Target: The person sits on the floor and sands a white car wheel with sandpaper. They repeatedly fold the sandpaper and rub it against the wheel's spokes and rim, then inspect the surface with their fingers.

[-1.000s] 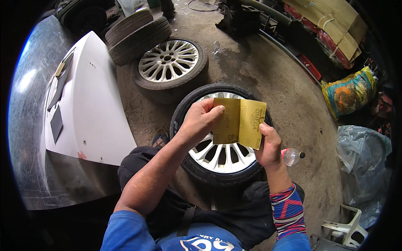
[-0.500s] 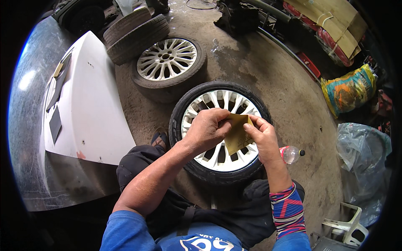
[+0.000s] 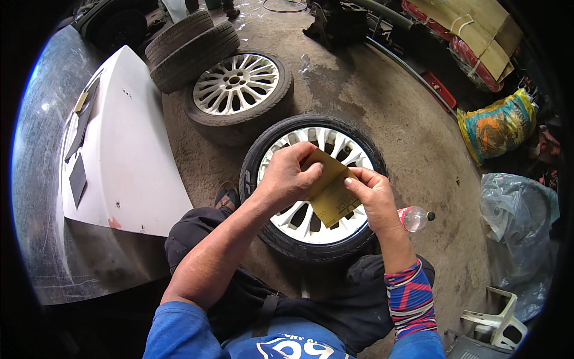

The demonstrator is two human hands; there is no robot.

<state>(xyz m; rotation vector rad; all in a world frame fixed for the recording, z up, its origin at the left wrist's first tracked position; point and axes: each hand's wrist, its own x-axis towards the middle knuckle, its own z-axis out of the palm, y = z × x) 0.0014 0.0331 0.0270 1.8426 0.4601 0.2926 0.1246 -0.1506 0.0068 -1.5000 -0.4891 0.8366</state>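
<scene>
A folded, mustard-coloured sheet of sandpaper (image 3: 336,192) is held between my two hands, its printed backing facing up. My left hand (image 3: 286,176) pinches the upper left part between thumb and fingers. On the sheet's right edge, my right hand (image 3: 373,196) grips with its thumb on top. Beneath them a wheel lies flat on the floor, with a black tyre (image 3: 253,170) and a white multi-spoke rim (image 3: 303,230). The sheet and my hands hide part of the spokes, and they appear to be above the rim rather than on it.
A clear plastic bottle (image 3: 417,219) lies right of the tyre. Another white-rimmed wheel (image 3: 236,90) lies beyond, beside stacked tyres (image 3: 194,57). At left is a white car panel (image 3: 134,149) with dark sheets (image 3: 78,181). A colourful sack (image 3: 499,128) and plastic bag (image 3: 517,209) sit right.
My left hand has moved slightly up and left. The sandpaper is now opened wider, showing a crease and more of its printed backing. My right hand has stayed nearly in place.
</scene>
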